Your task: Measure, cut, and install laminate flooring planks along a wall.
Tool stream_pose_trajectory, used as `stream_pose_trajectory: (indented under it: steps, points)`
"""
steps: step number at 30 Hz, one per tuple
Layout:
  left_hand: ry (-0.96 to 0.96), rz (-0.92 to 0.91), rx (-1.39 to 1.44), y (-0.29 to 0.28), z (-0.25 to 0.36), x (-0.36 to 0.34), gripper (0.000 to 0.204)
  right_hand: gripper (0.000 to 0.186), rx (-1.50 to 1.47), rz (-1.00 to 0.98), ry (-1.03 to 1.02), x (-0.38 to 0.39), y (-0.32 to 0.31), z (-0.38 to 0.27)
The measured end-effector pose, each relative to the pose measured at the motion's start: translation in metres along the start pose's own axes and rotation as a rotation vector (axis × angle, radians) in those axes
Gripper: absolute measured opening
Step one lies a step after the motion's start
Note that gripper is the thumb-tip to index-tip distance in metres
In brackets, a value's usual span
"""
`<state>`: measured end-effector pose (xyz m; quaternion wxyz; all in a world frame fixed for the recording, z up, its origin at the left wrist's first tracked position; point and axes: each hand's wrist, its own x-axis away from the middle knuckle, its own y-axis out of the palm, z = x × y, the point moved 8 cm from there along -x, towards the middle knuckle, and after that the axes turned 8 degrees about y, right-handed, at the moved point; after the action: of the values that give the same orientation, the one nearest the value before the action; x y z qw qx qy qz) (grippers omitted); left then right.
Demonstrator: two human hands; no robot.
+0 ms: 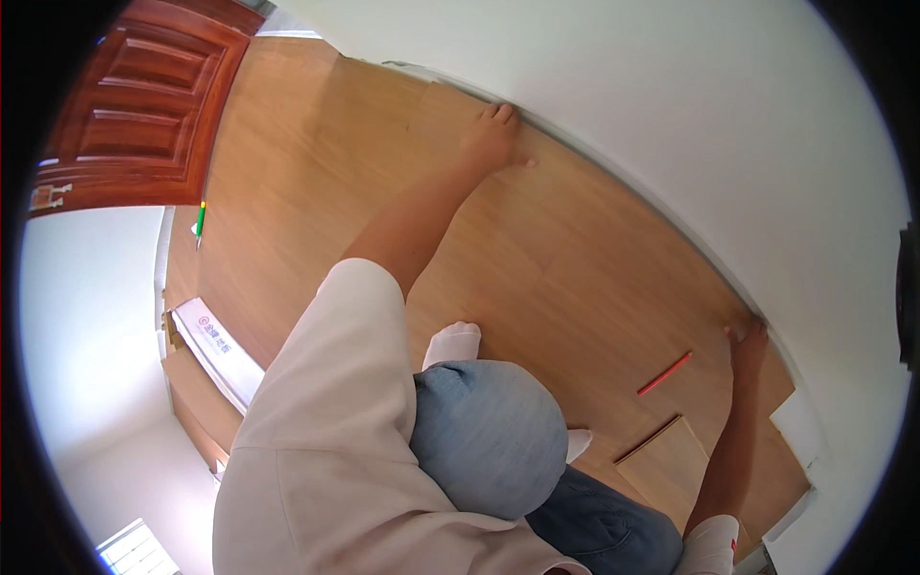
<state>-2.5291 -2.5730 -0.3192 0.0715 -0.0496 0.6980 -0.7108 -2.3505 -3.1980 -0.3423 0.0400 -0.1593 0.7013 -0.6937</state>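
Note:
My left hand (pixel 493 138) presses down on the wood-look floorboards (pixel 565 240) where they meet the white wall. Its fingertips reach the gap along the wall, and the thumb is stretched out to the side. Farther right along the same edge, my right hand (pixel 747 347) rests on the floor close to the wall, thumb spread from the fingers. Both hands appear to hold nothing. A red pencil (pixel 664 374) lies left of my right hand. Nearer to me is a short cut piece of floorboard (pixel 668 468), beside my right forearm.
A red-brown panelled door (pixel 144 115) stands at the far left. Near its foot lies a green pencil-like tool (pixel 199 225). A long white carton (pixel 218 347) with brown cardboard (pixel 203 398) is by the left wall. The white wall (pixel 728 144) curves along the right.

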Motion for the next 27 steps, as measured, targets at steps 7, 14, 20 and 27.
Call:
stream_pose_trajectory:
  steps: [7,14,20,27]
  points:
    - [-0.088,-0.181,0.057,0.022,0.000,0.003,0.090,0.078,0.005,0.039,-0.065,0.006,0.015,0.013]
    - [-0.095,-0.167,0.134,0.026,0.015,-0.001,0.094,0.070,-0.007,-0.056,-0.044,-0.009,0.030,0.034]
    - [-0.108,-0.162,0.149,0.049,0.013,0.004,0.101,0.043,0.094,-0.195,-0.029,-0.019,0.047,0.043]
    - [-0.117,-0.296,0.171,0.046,0.000,-0.003,0.102,0.046,0.103,-0.337,-0.004,-0.035,0.049,0.017]
